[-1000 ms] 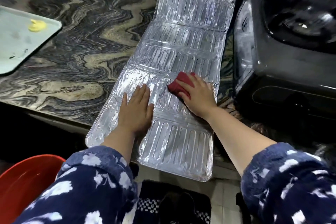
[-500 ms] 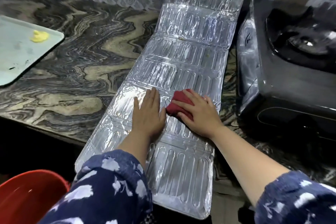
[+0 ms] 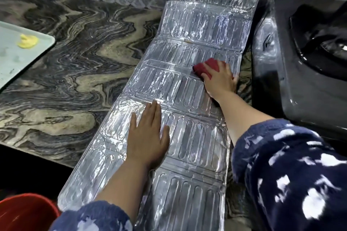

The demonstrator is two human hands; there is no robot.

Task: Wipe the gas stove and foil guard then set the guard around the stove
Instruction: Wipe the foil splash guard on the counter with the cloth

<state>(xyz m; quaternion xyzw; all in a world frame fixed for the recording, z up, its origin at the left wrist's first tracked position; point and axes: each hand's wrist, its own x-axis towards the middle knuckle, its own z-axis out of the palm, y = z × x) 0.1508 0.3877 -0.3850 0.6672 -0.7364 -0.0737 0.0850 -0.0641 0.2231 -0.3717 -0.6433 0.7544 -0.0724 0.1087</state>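
A long ribbed foil guard lies unfolded across the marbled countertop, its far panel leaning up the tiled wall and its near end hanging past the counter edge. My left hand lies flat with fingers spread on a near panel, holding nothing. My right hand presses a red cloth onto the guard near its right edge. The black gas stove stands just right of the guard.
A pale green tray with a yellow scrap sits at the counter's left. A red bucket stands below the counter edge at lower left. Swirled dark marble counter lies between tray and guard.
My right hand has slid the red cloth farther up and to the right along the guard. My left hand stays flat on the foil.
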